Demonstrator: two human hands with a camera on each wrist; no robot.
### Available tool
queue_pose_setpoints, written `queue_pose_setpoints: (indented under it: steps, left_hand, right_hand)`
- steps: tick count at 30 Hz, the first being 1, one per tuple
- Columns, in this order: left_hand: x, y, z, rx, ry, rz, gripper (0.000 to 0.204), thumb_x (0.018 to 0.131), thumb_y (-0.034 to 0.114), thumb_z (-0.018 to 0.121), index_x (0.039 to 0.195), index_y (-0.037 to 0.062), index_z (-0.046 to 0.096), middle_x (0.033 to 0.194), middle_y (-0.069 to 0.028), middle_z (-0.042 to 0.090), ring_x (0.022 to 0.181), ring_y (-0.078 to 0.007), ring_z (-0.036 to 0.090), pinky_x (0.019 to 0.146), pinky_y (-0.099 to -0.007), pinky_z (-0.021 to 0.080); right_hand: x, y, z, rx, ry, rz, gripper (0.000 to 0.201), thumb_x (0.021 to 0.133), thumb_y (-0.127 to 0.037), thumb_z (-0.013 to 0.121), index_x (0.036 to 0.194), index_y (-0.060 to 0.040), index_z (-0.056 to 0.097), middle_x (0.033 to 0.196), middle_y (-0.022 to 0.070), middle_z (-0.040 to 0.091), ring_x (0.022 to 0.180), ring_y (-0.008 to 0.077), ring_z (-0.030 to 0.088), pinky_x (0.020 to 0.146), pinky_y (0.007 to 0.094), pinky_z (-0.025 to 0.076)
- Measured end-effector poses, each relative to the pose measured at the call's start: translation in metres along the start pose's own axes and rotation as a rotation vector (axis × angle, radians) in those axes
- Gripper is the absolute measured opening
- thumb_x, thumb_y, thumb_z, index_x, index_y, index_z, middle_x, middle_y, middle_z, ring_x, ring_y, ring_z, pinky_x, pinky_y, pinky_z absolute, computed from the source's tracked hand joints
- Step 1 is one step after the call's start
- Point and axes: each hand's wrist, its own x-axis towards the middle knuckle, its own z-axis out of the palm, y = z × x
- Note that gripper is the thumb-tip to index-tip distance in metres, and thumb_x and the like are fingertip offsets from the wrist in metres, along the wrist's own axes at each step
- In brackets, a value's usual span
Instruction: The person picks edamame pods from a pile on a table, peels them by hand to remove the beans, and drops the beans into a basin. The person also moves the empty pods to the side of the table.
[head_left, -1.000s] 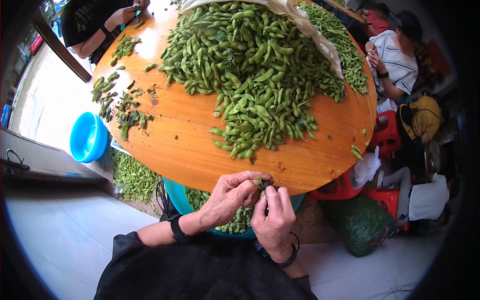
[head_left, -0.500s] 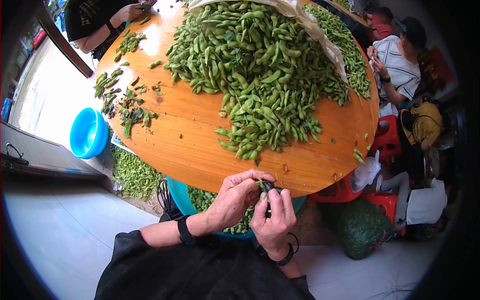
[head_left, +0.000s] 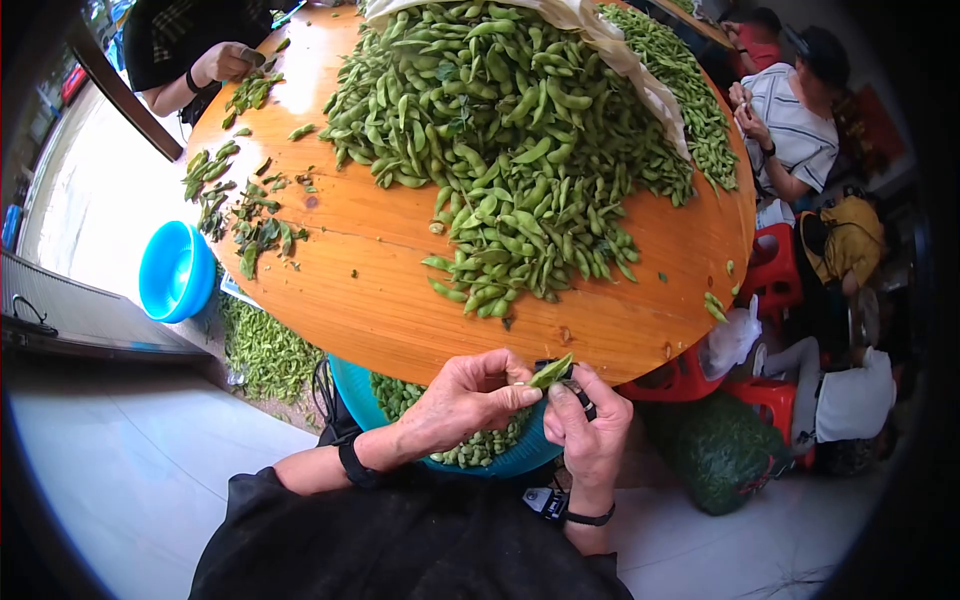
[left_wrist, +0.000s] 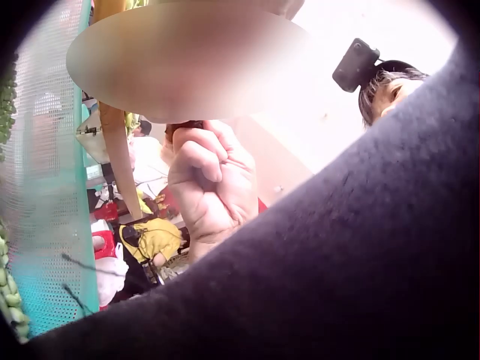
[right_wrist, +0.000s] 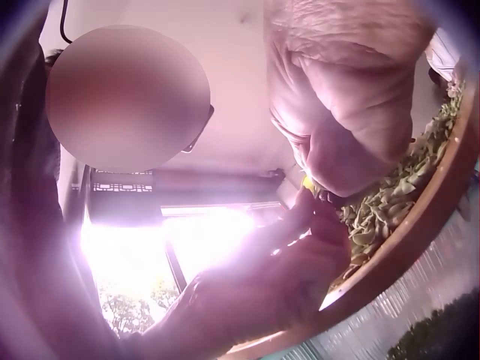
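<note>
My left hand (head_left: 465, 400) pinches a green soybean pod (head_left: 552, 371) between thumb and fingers, just past the table's near edge. Curled at the pod's other end, my right hand (head_left: 592, 425) grips a small black tool (head_left: 587, 408) with a loop at the fingers; its working end is mostly hidden. Below both hands a teal basket (head_left: 345, 395) holds green pods (head_left: 482, 448). A big heap of pods (head_left: 500, 150) covers much of the wooden table (head_left: 340, 265). In the right wrist view my left hand (right_wrist: 277, 277) meets the right fingertips.
Leafy scraps (head_left: 262, 232) lie on the table's left side. A blue basin (head_left: 178, 272) and a spread of pods (head_left: 265, 350) are at the left. Red stools (head_left: 770, 265) and a green sack (head_left: 715, 455) stand right. Another person's hand (head_left: 222, 65) is across the table.
My right hand has shifted right and turned, and the pod now shows lengthwise at my left fingertips. Across the table, the other person's hand has come down toward the leafy scraps.
</note>
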Motion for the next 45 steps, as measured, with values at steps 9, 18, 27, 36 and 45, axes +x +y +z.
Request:
queue_pose_setpoints:
  steps: [9, 18, 27, 36, 45]
  left_hand:
    - [-0.005, 0.004, -0.004, 0.138, -0.016, 0.031, 0.016, 0.098, 0.018, 0.062, 0.095, 0.0024, 0.062, 0.072, 0.0035, 0.053, 0.059, -0.0042, 0.047, 0.051, -0.0212, 0.037]
    - [0.000, 0.004, -0.010, -0.143, -0.095, -0.099, 0.018, 0.097, 0.020, 0.063, 0.092, 0.0024, 0.062, 0.072, 0.0022, 0.053, 0.057, -0.0066, 0.046, 0.049, -0.0217, 0.034]
    - [-0.002, -0.004, 0.006, 0.807, 0.199, 0.456, 0.016, 0.095, 0.012, 0.063, 0.089, -0.0019, 0.061, 0.074, -0.0071, 0.057, 0.059, -0.0191, 0.054, 0.052, -0.0320, 0.041]
    - [-0.002, 0.000, 0.004, 0.874, 0.078, 0.404, 0.025, 0.098, 0.021, 0.058, 0.089, -0.0019, 0.054, 0.070, -0.0181, 0.051, 0.063, -0.0398, 0.052, 0.058, -0.0446, 0.042]
    - [-0.002, 0.007, -0.008, 0.060, -0.122, -0.198, 0.034, 0.105, 0.032, 0.048, 0.091, 0.0026, 0.055, 0.068, 0.0037, 0.044, 0.056, -0.0069, 0.042, 0.048, -0.0235, 0.034]
  right_hand:
    - [0.002, 0.003, 0.002, -0.021, 0.106, -0.033, 0.016, 0.089, 0.001, 0.067, 0.104, 0.0043, 0.067, 0.066, -0.0034, 0.052, 0.053, 0.0033, 0.047, 0.046, 0.0203, 0.036]
    - [0.004, 0.002, 0.004, 0.215, 0.030, 0.089, 0.012, 0.086, 0.004, 0.066, 0.098, 0.0051, 0.066, 0.061, -0.0031, 0.049, 0.049, 0.0038, 0.044, 0.043, 0.0215, 0.033]
    - [0.004, 0.017, 0.002, -0.386, 0.131, -0.289, 0.016, 0.084, 0.007, 0.063, 0.099, 0.0043, 0.066, 0.071, -0.0007, 0.056, 0.051, 0.0038, 0.046, 0.044, 0.0209, 0.034]
    - [0.006, 0.014, 0.003, -0.438, 0.074, -0.259, 0.015, 0.079, 0.003, 0.069, 0.094, 0.0036, 0.067, 0.071, 0.0044, 0.061, 0.060, 0.0088, 0.056, 0.054, 0.0233, 0.043]
    - [0.014, 0.012, -0.007, 0.356, -0.071, 0.278, 0.014, 0.089, 0.002, 0.064, 0.102, 0.0044, 0.067, 0.066, -0.0021, 0.054, 0.049, 0.0020, 0.040, 0.042, 0.0192, 0.028]
